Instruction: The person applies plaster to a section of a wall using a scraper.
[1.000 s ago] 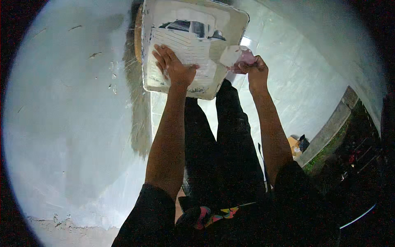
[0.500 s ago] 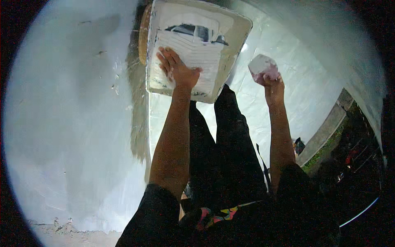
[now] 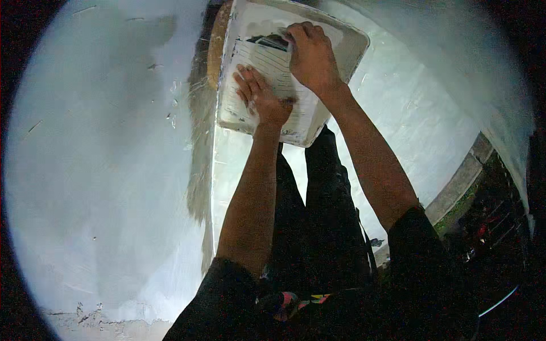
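A whitish, ribbed paint tray [image 3: 267, 119] with smeared, stained walls lies at the top middle, over my legs. My left hand [image 3: 261, 96] rests flat on its ribs with the fingers spread and nothing in them. Further up the tray, my right hand [image 3: 313, 54] is closed, palm down, its fingers curled toward the far end. Its grip mostly hides the pale, angular flat piece that showed there a moment ago. Beside those fingertips, a dark patch [image 3: 267, 41] shows in the tray; I cannot tell what it is.
On the left stands a broad grey-white wall surface [image 3: 102, 170] with patches and scuffs. A brown rounded thing [image 3: 219, 45] sits behind the tray's left edge. Pale sheeting [image 3: 392, 119] spreads on the right, bordered by a concrete kerb [image 3: 460, 179] with dark ground beyond.
My right hand has swung left and up from beside the tray into it, bringing the pale piece along. My left hand stays on the ribs; the view has shifted slightly.
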### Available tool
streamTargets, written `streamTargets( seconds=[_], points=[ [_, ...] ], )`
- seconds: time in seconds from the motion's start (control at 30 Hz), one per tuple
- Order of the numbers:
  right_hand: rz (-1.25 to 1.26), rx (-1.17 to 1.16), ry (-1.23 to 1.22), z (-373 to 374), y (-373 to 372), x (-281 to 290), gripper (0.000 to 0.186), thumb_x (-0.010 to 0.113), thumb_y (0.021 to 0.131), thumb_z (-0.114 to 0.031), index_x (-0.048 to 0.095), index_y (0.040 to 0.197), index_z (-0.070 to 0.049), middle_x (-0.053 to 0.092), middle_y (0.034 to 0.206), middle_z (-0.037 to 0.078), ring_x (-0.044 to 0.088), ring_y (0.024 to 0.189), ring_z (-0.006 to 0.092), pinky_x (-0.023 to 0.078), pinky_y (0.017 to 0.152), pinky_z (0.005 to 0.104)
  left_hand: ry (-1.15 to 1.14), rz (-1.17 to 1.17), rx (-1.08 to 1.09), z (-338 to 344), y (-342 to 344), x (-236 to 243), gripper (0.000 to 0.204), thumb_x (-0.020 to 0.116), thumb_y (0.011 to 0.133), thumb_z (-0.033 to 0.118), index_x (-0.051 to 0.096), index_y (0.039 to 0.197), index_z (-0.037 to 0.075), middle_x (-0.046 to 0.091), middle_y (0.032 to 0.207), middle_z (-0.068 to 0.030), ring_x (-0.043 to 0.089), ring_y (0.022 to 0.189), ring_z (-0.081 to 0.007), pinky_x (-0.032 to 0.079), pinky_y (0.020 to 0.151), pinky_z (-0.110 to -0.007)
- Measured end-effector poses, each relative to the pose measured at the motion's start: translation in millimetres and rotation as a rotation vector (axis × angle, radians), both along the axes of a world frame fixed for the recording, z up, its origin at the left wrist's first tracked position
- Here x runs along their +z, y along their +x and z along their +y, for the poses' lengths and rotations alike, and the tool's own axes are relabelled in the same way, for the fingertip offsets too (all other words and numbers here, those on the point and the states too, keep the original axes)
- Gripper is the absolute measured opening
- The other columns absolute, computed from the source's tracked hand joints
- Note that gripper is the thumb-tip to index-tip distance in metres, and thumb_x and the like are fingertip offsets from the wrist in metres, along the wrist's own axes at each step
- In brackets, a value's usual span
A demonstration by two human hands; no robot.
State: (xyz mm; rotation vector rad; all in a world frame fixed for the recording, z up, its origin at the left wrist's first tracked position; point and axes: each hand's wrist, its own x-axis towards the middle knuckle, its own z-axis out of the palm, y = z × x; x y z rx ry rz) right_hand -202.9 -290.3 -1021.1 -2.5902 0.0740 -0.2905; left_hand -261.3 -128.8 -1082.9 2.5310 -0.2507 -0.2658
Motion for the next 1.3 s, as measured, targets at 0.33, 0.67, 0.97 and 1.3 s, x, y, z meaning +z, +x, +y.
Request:
streamTargets(
  seconds=[0.33,0.67,0.97,1.3],
  points=[
    [0.034,-0.005,-0.281,24.4,9.8,-37.7,0.048,0.069,0.072,-0.01,0.058,0.118,-0.01,0.059,0.116,0.015,0.055,0.109,0.0349,0.045,0.09,0.0497,0.026,0.073,0.021,-3.0,0.4,8.9,0.131,0.088,0.062,0.036,0.007,0.155,-0.006,0.0,0.164,-0.0285,-0.003,0.151,-0.0496,0.01,0.115,-0.069],
    [0.156,-0.05,-0.102,39.8,-11.2,-27.5,0.053,0.073,0.068,-0.014,0.057,0.117,-0.008,0.054,0.119,0.017,0.053,0.111,0.0366,0.044,0.091,0.0513,0.07,-0.108,-0.021,4.7,0.2,-4.5,0.125,0.082,0.068,0.047,0.01,0.154,-0.01,0.001,0.162,-0.0338,0.0,0.149,-0.054,0.008,0.115,-0.069],
    [0.151,-0.071,-0.178,27.3,-20.5,-48.3,0.059,0.071,0.071,-0.015,0.056,0.128,-0.011,0.053,0.123,0.017,0.049,0.12,0.0388,0.042,0.098,0.0515,0.086,0.101,-0.014,-9.4,1.7,9.0,0.121,0.079,0.074,0.046,0.006,0.154,-0.009,-0.001,0.162,-0.0321,0.0,0.149,-0.053,0.011,0.116,-0.066],
    [0.089,-0.088,-0.087,4.9,2.3,-21.5,0.047,0.07,0.067,-0.01,0.062,0.114,-0.011,0.061,0.11,0.016,0.056,0.107,0.0369,0.043,0.09,0.0511,0.235,0.249,-0.043,-9.2,3.8,19.6,0.129,0.082,0.072,0.048,0.0,0.156,-0.005,-0.005,0.164,-0.0279,-0.005,0.151,-0.0496,0.012,0.117,-0.064]
  ],
)
